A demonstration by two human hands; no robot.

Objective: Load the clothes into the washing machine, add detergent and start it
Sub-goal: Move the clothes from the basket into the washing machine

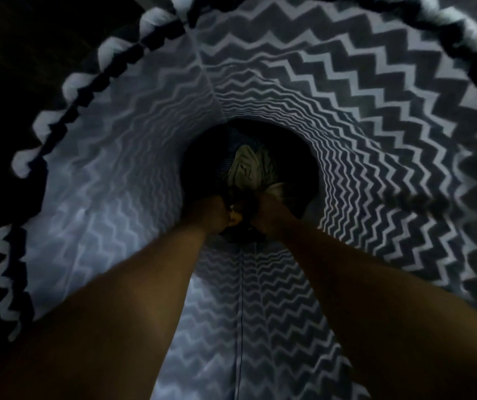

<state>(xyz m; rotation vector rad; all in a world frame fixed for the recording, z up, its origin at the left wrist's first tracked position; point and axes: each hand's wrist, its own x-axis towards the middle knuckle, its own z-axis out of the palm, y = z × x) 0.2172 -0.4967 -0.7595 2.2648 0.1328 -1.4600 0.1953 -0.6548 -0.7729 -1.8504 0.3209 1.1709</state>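
Right under the camera, our two bare forearms ran side by side down into a tall fabric hamper, the kind with a dark-and-white zigzag print all over. A stitched seam went down the near wall between the arms. Deeper in, at the bottom, our left hand was bunched into a fist round a bit of the clothes, with a small pale scrap showing at its knuckles. Our right hand sat just beside it, almost touching, fingers curled into the same dark pile. It was really dim and kinda blurry down there, so we couldn't pick out single fingers, but both hands were holding cloth, not spread wide. Just past the hands lay a pale garment with thin dark lines, crumpled on the hamper floor, and a bluish striped cloth peeked out on its left. So the laundry was all down at the bottom of the hamper. Farthest off, the scalloped rim curved round the top and left, with only darkness outside it.
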